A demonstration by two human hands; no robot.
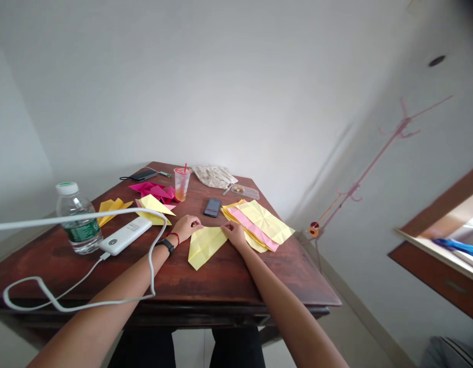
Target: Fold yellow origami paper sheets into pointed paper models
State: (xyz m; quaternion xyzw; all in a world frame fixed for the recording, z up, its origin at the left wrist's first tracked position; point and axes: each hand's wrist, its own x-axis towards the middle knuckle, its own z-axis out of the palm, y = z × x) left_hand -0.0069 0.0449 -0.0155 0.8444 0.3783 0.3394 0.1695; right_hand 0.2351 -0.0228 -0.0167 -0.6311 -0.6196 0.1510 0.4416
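1. At the near side of a dark wooden table (205, 286), the left hand (185, 228) and right hand (233, 235) sit close together above a folded sheet of yellow origami paper (203, 249), which lies on the wood between them.
2. Fingers on both hands are curled. The left fingertips (200, 226) reach the sheet's upper corner, and the right fingertips (223, 229) meet its upper right edge. From this view, I cannot tell whether either hand is pinching the paper or only pressing on it.
3. Just beyond the right hand lies a stack of creased origami sheets (259, 225), yellow and pink, with radiating fold lines on the top sheet.
4. Farther left are other shaped pieces: a pale yellow folded piece (154, 209), a magenta folded piece (154, 191) and a deeper yellow folded piece (111, 210).
5. Nearby are a water bottle (75, 220), a white power bank (125, 235) with its white cable (106, 302), a smartphone (212, 207) and a plastic cup (181, 184) with a red straw.
6. So far, several pieces have been folded into shapes, and the sheet under the hands is folded and marked with creases. The stacked sheets lie flat, creased but not shaped.
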